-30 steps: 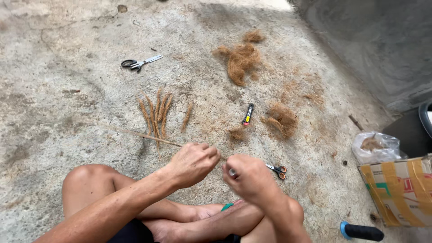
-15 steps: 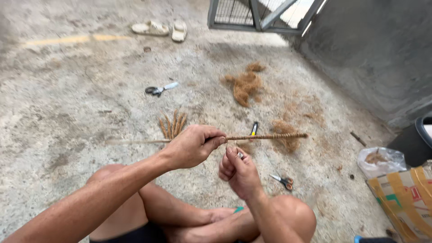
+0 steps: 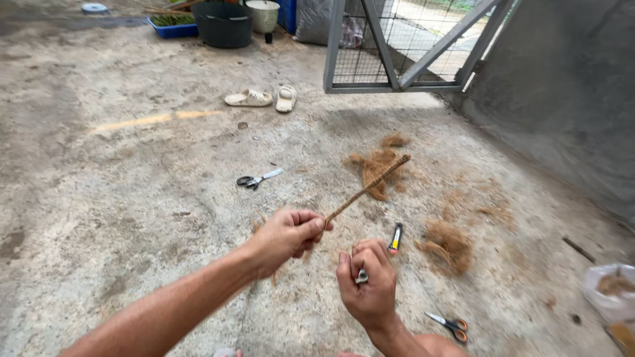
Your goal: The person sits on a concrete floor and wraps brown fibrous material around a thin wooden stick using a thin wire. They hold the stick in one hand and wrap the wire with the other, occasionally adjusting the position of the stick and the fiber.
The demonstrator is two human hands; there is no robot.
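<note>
Fibre-wrapped stick [image 3: 367, 189] is gripped in the closed left hand [image 3: 286, 237]; right hand [image 3: 368, 281] pinches a small metal piece [image 3: 361, 277]

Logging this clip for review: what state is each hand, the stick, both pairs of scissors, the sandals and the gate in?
Left hand: closed around the stick.
Right hand: fisted on a small pale item.
Fibre-wrapped stick: held, tilted up to the right.
Black-handled scissors: on the floor, slightly open.
Orange-handled scissors: on the floor, shut.
Sandals: lying off, side by side.
Mesh gate: upright; latching unclear.

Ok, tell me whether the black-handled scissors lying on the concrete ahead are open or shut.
Slightly open: the black-handled scissors lie flat on the concrete floor, handle loops a little apart; the blades look barely parted.
</note>
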